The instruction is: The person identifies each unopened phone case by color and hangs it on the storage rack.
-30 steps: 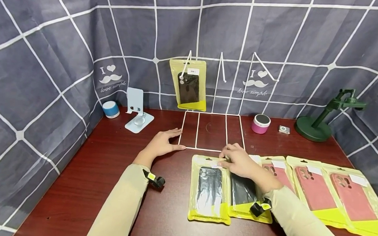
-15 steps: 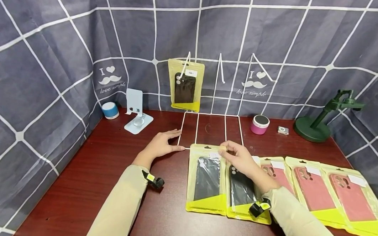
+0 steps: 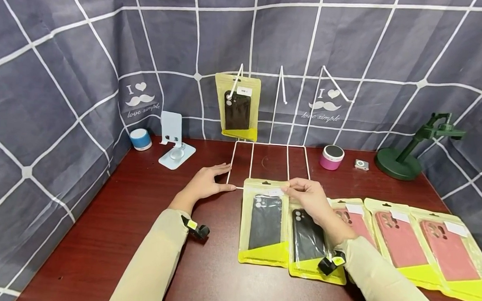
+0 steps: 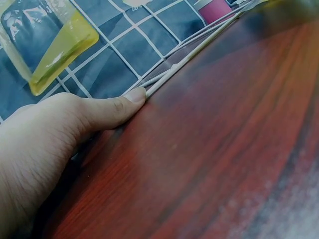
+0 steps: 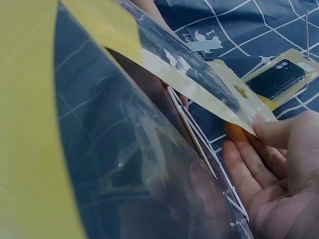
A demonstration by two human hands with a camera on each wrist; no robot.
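My right hand [image 3: 307, 196] pinches the top right corner of a yellow-edged clear bag [image 3: 264, 256] with a black phone case in it. The right wrist view shows the thumb on the bag's upper face and the fingers beneath, its top edge raised and tilted. My left hand [image 3: 206, 183] rests at the near left corner of a white wire display rack [image 3: 270, 144], fingers straight along its side. In the left wrist view the thumb [image 4: 119, 109] presses the front wire. On the rack's left hook hangs another bagged black phone case [image 3: 237, 114].
To the right lie a second bagged black case [image 3: 307, 238] and several bagged pink cases [image 3: 401, 240]. Behind stand a blue speaker [image 3: 141, 139], a light phone stand [image 3: 177, 156], a pink speaker [image 3: 332, 157], a small silver player [image 3: 361, 164] and a green stand [image 3: 400, 164].
My right hand has taken the left bag by its top corner and raised it from the table, moving it slightly toward the rack. My left hand has stayed at the rack's corner.
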